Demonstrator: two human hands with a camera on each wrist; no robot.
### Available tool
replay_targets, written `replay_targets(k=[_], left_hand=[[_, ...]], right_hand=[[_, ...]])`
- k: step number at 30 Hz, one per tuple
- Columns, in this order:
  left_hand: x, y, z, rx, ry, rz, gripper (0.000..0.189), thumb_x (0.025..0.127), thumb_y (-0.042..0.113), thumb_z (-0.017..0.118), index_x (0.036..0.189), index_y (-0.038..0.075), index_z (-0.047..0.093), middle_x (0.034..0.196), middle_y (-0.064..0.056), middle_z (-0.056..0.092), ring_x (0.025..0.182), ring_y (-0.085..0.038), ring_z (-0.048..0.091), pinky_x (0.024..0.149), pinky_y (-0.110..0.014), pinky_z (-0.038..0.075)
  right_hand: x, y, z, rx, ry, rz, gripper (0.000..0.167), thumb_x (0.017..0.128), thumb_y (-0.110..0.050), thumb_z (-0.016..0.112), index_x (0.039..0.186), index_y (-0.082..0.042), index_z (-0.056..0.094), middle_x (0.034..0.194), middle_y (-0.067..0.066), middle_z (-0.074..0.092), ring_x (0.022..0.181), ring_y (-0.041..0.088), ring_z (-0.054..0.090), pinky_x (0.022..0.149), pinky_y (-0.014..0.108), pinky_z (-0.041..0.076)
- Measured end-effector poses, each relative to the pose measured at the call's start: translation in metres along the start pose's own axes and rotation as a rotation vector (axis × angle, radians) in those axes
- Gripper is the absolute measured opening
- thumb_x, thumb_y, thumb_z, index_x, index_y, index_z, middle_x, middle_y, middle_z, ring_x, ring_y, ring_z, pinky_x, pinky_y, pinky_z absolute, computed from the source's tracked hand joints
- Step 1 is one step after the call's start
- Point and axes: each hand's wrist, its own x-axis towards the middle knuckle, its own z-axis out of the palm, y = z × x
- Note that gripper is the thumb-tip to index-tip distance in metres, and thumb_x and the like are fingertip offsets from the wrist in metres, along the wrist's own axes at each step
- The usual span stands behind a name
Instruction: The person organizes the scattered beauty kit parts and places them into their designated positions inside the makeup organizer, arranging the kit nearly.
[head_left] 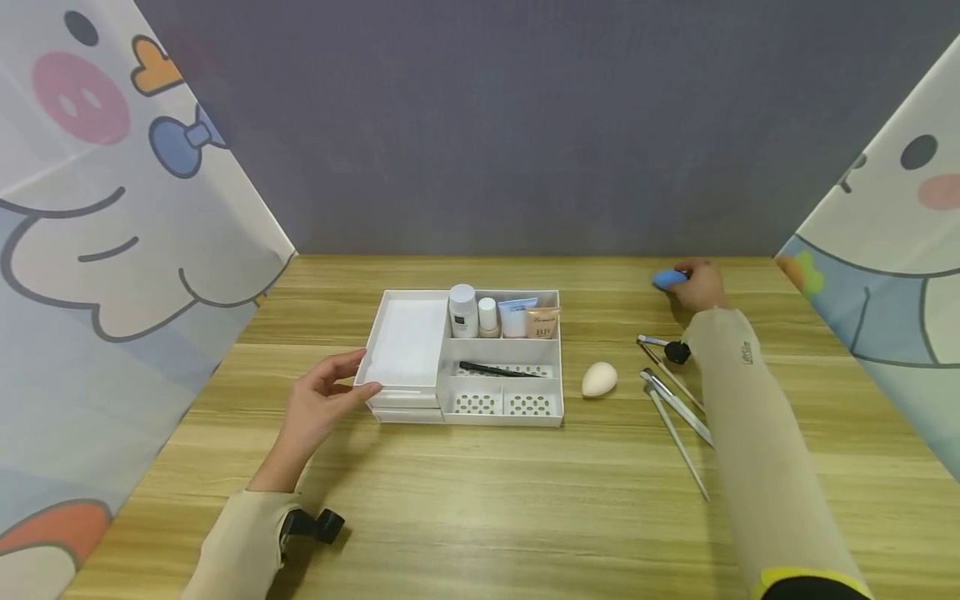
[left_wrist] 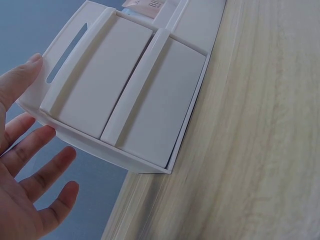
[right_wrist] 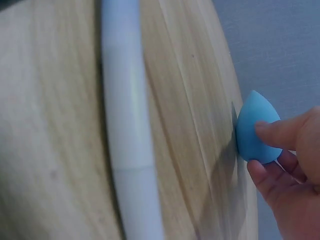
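My right hand [head_left: 697, 286] is at the far right of the table. Thumb and fingers pinch a blue teardrop makeup sponge [right_wrist: 257, 130] near the table's back edge. At the left, my left hand [head_left: 318, 404] touches the front left corner of a white cosmetics organizer [head_left: 502, 419]. In the left wrist view, the thumb lies by its slotted top and the other fingers [left_wrist: 50, 177] are spread loosely at its side. Two drawers [left_wrist: 160, 95] fill the organizer's left part. Bottles [head_left: 463, 312], tubes [head_left: 543, 323] and a black pen [head_left: 495, 369] lie in its compartments.
A cream makeup sponge [head_left: 599, 379] lies right of the organizer. Several makeup brushes [head_left: 678, 404] lie farther right, partly under my right forearm. A grey wall [head_left: 540, 125] rises behind the table [head_left: 510, 517], with cartoon-printed panels [head_left: 112, 208] on both sides.
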Motion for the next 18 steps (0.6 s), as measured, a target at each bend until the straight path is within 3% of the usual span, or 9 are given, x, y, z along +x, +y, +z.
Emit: replay_targets(k=[4, 8, 18], left_hand=[[0.0, 0.002, 0.0, -0.003, 0.0, 0.0, 0.044, 0.082, 0.001, 0.081, 0.124, -0.002, 0.066, 0.119, -0.02, 0.067, 0.097, 0.002, 0.062, 0.076, -0.019, 0.053], [0.001, 0.003, 0.0, -0.003, -0.008, 0.0, 0.044, 0.082, 0.002, 0.081, 0.124, -0.002, 0.066, 0.12, -0.021, 0.066, 0.098, 0.002, 0.062, 0.076, -0.02, 0.053], [0.0, 0.0, -0.001, -0.009, -0.01, 0.011, 0.044, 0.083, 0.002, 0.08, 0.123, -0.004, 0.065, 0.116, 0.0, 0.07, 0.099, 0.001, 0.062, 0.076, -0.02, 0.052]], right_hand=[[-0.001, 0.002, 0.0, 0.014, 0.022, -0.013, 0.048, 0.098, -0.011, 0.056, 0.134, 0.019, 0.047, 0.13, 0.041, 0.044, 0.119, 0.053, 0.044, 0.101, 0.061, 0.039], [-0.005, 0.004, -0.001, 0.03, 0.037, -0.024, 0.047, 0.097, -0.011, 0.055, 0.132, 0.018, 0.048, 0.126, 0.04, 0.047, 0.114, 0.05, 0.046, 0.097, 0.06, 0.041], [-0.013, -0.006, -0.002, 0.047, 0.088, -0.083, 0.045, 0.097, -0.012, 0.06, 0.13, 0.017, 0.052, 0.118, 0.034, 0.052, 0.107, 0.043, 0.049, 0.088, 0.049, 0.043]])
